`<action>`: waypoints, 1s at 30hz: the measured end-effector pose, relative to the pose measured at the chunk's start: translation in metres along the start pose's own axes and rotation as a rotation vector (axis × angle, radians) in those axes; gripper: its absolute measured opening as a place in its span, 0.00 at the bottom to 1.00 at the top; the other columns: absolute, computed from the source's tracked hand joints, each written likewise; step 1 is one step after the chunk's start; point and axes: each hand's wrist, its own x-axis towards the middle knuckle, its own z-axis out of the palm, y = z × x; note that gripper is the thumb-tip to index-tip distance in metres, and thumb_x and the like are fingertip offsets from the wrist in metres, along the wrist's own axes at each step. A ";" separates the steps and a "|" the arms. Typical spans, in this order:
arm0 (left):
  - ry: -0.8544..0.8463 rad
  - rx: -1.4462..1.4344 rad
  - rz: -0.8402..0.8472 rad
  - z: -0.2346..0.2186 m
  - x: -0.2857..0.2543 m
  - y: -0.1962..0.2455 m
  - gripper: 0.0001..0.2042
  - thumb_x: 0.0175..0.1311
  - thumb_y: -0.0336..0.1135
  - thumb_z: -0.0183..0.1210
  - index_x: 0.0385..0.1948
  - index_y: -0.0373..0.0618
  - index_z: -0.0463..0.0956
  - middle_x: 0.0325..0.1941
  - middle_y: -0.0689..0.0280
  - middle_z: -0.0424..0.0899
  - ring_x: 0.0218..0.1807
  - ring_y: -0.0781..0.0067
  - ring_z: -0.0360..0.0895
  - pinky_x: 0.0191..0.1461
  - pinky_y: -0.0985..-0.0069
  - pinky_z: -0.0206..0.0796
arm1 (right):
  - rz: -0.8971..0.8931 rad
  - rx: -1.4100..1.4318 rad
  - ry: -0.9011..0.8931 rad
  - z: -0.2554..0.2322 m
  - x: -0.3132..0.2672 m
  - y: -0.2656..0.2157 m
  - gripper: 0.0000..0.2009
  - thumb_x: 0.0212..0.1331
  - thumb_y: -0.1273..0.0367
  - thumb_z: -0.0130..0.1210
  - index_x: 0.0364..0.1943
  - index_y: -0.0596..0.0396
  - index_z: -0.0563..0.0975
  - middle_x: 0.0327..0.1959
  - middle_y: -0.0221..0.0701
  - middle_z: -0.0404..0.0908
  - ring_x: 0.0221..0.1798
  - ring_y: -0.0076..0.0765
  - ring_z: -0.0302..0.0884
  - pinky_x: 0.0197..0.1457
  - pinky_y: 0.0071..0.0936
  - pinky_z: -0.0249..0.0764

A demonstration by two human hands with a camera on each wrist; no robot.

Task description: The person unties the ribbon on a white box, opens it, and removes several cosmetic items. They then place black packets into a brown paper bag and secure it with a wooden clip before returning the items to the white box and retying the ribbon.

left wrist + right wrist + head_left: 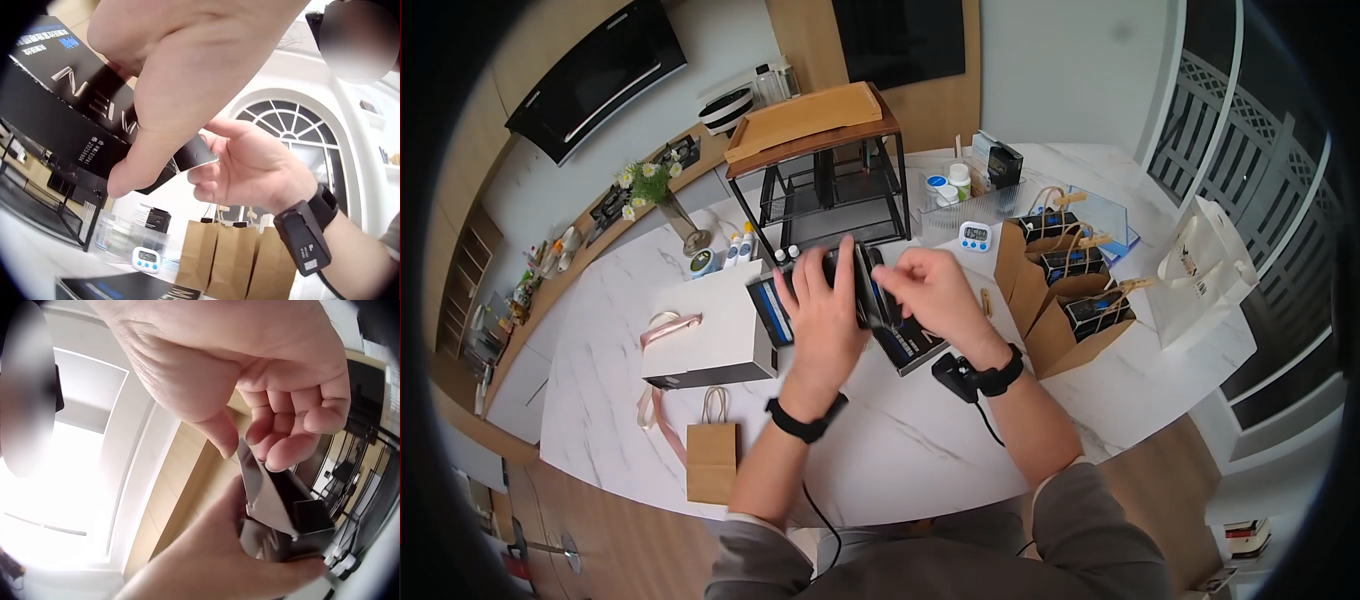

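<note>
My left hand grips a black box with large silver lettering and blue print, holding it raised over the table. In the right wrist view the left thumb and fingers span the two sides of the box, whose end is open with its flaps standing out. My right hand is at that end, thumb and curled fingers pinching the tip of a flap. Below the hands lies another black box. A box with a blue panel lies to the left of the hands.
Left stand a white box with pink ribbon and a small brown paper bag. A black metal rack stands behind. Right are a timer, several brown bags with black boxes inside, and a white bag.
</note>
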 end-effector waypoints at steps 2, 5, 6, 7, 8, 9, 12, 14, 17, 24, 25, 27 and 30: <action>-0.021 0.165 0.138 -0.011 0.027 -0.010 0.53 0.37 0.23 0.74 0.77 0.49 0.62 0.69 0.51 0.67 0.76 0.45 0.62 0.83 0.36 0.39 | -0.005 -0.143 0.088 -0.006 0.004 0.010 0.15 0.58 0.63 0.73 0.33 0.61 0.82 0.26 0.40 0.84 0.30 0.34 0.84 0.35 0.34 0.77; -0.078 0.363 0.314 -0.001 0.069 -0.033 0.51 0.37 0.24 0.74 0.75 0.47 0.64 0.66 0.51 0.71 0.73 0.48 0.65 0.83 0.41 0.44 | -0.020 -0.973 0.092 -0.012 0.005 0.028 0.28 0.53 0.52 0.76 0.52 0.54 0.83 0.55 0.50 0.84 0.58 0.54 0.83 0.56 0.52 0.79; -0.074 0.429 0.384 0.007 0.079 -0.043 0.51 0.37 0.25 0.75 0.75 0.47 0.64 0.65 0.51 0.72 0.73 0.49 0.66 0.83 0.42 0.45 | -0.022 -0.961 0.102 -0.011 0.002 0.035 0.28 0.53 0.52 0.76 0.52 0.54 0.83 0.55 0.50 0.84 0.58 0.54 0.83 0.56 0.52 0.79; -0.156 0.473 0.386 0.012 0.086 -0.046 0.50 0.37 0.26 0.75 0.74 0.46 0.65 0.64 0.52 0.72 0.72 0.49 0.67 0.84 0.42 0.45 | 0.050 -1.046 -0.034 -0.008 -0.003 0.044 0.35 0.49 0.50 0.78 0.61 0.51 0.79 0.64 0.52 0.76 0.65 0.62 0.77 0.60 0.58 0.77; -0.238 0.516 0.388 0.016 0.093 -0.048 0.49 0.38 0.27 0.75 0.74 0.46 0.66 0.64 0.52 0.73 0.71 0.49 0.68 0.84 0.43 0.45 | 0.124 -1.128 -0.171 -0.007 -0.005 0.053 0.44 0.45 0.49 0.79 0.69 0.48 0.75 0.73 0.54 0.69 0.71 0.71 0.71 0.64 0.63 0.74; -0.238 0.522 0.402 0.021 0.096 -0.050 0.49 0.38 0.27 0.75 0.74 0.46 0.66 0.64 0.52 0.73 0.71 0.49 0.68 0.84 0.43 0.45 | 0.254 -1.130 -0.310 -0.004 -0.001 0.065 0.55 0.39 0.45 0.82 0.76 0.43 0.68 0.81 0.56 0.56 0.77 0.81 0.58 0.69 0.74 0.68; -0.319 0.621 0.463 0.028 0.105 -0.054 0.44 0.45 0.29 0.73 0.72 0.45 0.68 0.62 0.53 0.75 0.70 0.50 0.69 0.84 0.43 0.45 | 0.244 -1.262 -0.346 0.006 -0.007 0.060 0.50 0.34 0.42 0.82 0.67 0.48 0.77 0.69 0.54 0.70 0.71 0.78 0.67 0.60 0.71 0.78; -0.256 0.704 0.522 0.029 0.109 -0.052 0.31 0.59 0.31 0.64 0.69 0.44 0.72 0.60 0.54 0.77 0.70 0.52 0.69 0.84 0.44 0.43 | 0.254 -1.283 -0.385 0.009 -0.011 0.051 0.49 0.34 0.42 0.82 0.64 0.51 0.79 0.67 0.53 0.72 0.69 0.77 0.69 0.57 0.69 0.81; -0.228 0.808 0.638 0.036 0.112 -0.050 0.29 0.61 0.34 0.63 0.68 0.42 0.73 0.61 0.54 0.77 0.71 0.52 0.68 0.86 0.45 0.40 | 0.266 -1.325 -0.416 0.014 -0.014 0.044 0.47 0.33 0.42 0.82 0.61 0.54 0.81 0.63 0.52 0.76 0.66 0.74 0.73 0.52 0.66 0.85; -0.366 0.902 0.580 0.015 0.133 -0.032 0.35 0.57 0.33 0.67 0.72 0.44 0.70 0.63 0.54 0.75 0.74 0.51 0.66 0.87 0.45 0.37 | 0.317 -1.237 -0.446 0.012 -0.015 0.033 0.54 0.32 0.46 0.85 0.68 0.59 0.77 0.78 0.66 0.61 0.75 0.86 0.62 0.62 0.71 0.79; -0.348 0.905 0.580 0.011 0.135 -0.033 0.36 0.57 0.33 0.67 0.72 0.44 0.70 0.63 0.54 0.75 0.74 0.52 0.66 0.87 0.46 0.38 | 0.307 -1.234 -0.442 0.011 -0.015 0.033 0.54 0.32 0.47 0.86 0.69 0.59 0.77 0.78 0.66 0.60 0.75 0.86 0.62 0.62 0.71 0.79; -0.259 0.905 0.601 0.003 0.136 -0.038 0.35 0.56 0.32 0.68 0.71 0.43 0.70 0.62 0.54 0.75 0.72 0.52 0.67 0.86 0.46 0.40 | 0.318 -1.228 -0.451 0.012 -0.014 0.031 0.54 0.32 0.47 0.86 0.69 0.59 0.77 0.78 0.66 0.60 0.75 0.86 0.61 0.62 0.72 0.78; -0.203 0.886 0.617 -0.008 0.137 -0.040 0.36 0.54 0.30 0.67 0.70 0.42 0.71 0.61 0.53 0.76 0.73 0.53 0.67 0.87 0.50 0.42 | 0.334 -1.222 -0.466 0.012 -0.011 0.034 0.54 0.33 0.48 0.86 0.69 0.59 0.76 0.79 0.65 0.59 0.75 0.86 0.60 0.63 0.73 0.77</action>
